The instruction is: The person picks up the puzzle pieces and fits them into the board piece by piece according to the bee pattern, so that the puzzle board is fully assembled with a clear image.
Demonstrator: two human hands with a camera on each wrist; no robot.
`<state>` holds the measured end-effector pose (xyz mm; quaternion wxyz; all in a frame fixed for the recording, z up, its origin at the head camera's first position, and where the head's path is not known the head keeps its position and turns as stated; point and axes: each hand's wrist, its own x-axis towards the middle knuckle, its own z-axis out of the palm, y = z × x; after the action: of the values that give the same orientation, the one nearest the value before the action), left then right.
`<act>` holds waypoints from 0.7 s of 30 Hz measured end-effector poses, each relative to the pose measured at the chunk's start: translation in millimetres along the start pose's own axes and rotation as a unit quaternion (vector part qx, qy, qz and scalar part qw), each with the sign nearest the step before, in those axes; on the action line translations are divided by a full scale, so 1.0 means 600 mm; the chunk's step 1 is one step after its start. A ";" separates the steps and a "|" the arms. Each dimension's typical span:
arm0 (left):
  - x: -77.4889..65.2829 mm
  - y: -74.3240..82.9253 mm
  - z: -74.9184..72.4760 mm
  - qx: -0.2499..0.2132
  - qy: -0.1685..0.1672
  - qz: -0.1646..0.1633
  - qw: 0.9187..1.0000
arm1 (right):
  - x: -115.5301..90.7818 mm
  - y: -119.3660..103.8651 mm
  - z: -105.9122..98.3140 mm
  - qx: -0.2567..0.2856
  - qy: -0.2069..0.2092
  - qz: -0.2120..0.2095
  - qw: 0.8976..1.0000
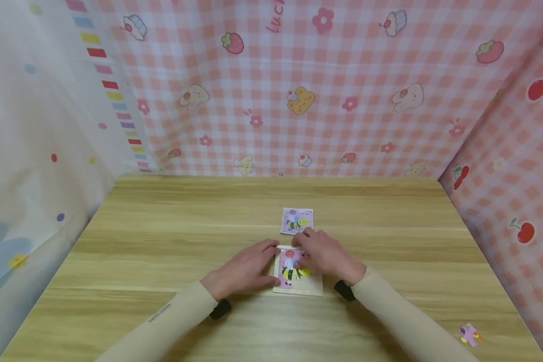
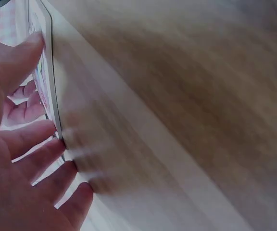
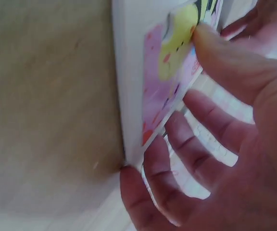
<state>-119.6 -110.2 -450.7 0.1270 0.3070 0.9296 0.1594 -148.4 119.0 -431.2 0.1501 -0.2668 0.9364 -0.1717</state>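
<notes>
A small pale puzzle board [image 1: 309, 286] lies between my hands, with a pink bee picture partly fitted in it and its lower right part bare. My left hand [image 1: 249, 266] rests along the board's left side, thumb at the near corner and fingers at the far one. In the left wrist view, its fingers [image 2: 37, 156] are spread, tips down at the edge. My right hand [image 1: 326, 254] is over the upper right part. In the right wrist view, its thumb presses a yellow bee-face puzzle piece [image 3: 169, 62], while the other fingers [image 3: 194, 144] reach along the far edge.
A square card [image 1: 297, 221] with the same bee picture lies just beyond the board. One loose puzzle piece [image 1: 470, 335] is at the near right of the wooden table [image 1: 172, 216]. Patterned curtains [image 1: 271, 115] close off the back and sides.
</notes>
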 end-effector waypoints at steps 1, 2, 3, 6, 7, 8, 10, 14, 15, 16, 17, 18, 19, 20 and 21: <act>-0.001 -0.002 0.000 0.000 -0.001 0.004 1.000 | 0.001 0.003 -0.001 0.008 -0.002 -0.001 1.000; -0.002 -0.003 0.000 -0.001 -0.003 0.006 1.000 | 0.003 0.007 -0.003 0.018 -0.005 -0.002 1.000; -0.003 -0.003 -0.001 -0.004 -0.002 0.010 1.000 | 0.003 0.010 -0.005 0.028 -0.009 -0.005 1.000; -0.005 -0.003 -0.002 -0.010 -0.002 0.015 1.000 | 0.003 0.021 -0.013 0.063 -0.024 -0.016 0.998; -0.006 -0.003 -0.002 -0.010 -0.002 0.015 1.000 | 0.002 0.024 -0.016 0.073 -0.027 -0.023 0.997; -0.006 -0.003 -0.002 -0.010 -0.001 0.015 1.000 | -0.001 0.026 -0.020 0.083 -0.030 -0.030 0.996; -0.007 -0.001 -0.002 -0.005 0.000 0.013 1.000 | -0.009 0.032 -0.027 0.100 -0.032 -0.039 0.994; -0.005 0.004 0.000 0.003 0.003 0.001 1.000 | -0.031 0.041 -0.038 0.108 -0.023 -0.040 0.993; -0.005 0.006 0.001 0.003 0.004 -0.002 1.000 | -0.037 0.043 -0.040 0.107 -0.019 -0.037 0.993; -0.004 0.007 0.001 0.002 0.005 -0.006 1.000 | -0.043 0.045 -0.042 0.103 -0.014 -0.036 0.994; -0.004 0.009 0.001 0.000 0.005 -0.009 1.000 | -0.049 0.047 -0.044 0.100 -0.009 -0.034 0.994; -0.003 0.010 0.002 -0.001 0.007 -0.011 1.000 | -0.055 0.049 -0.045 0.096 -0.003 -0.033 0.995; -0.003 0.011 0.002 -0.003 0.008 -0.013 1.000 | -0.061 0.051 -0.047 0.094 0.003 -0.030 0.995; -0.002 0.013 0.002 -0.004 0.008 -0.015 1.000 | -0.068 0.053 -0.049 0.091 0.009 -0.028 0.995; -0.002 0.015 0.003 -0.006 0.009 -0.016 1.000 | -0.075 0.054 -0.051 0.091 0.016 -0.024 0.995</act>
<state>-113.6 -103.9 -448.6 0.1233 0.2897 0.9346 0.1653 -137.8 177.0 -408.3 0.1544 -0.2715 0.9126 -0.2638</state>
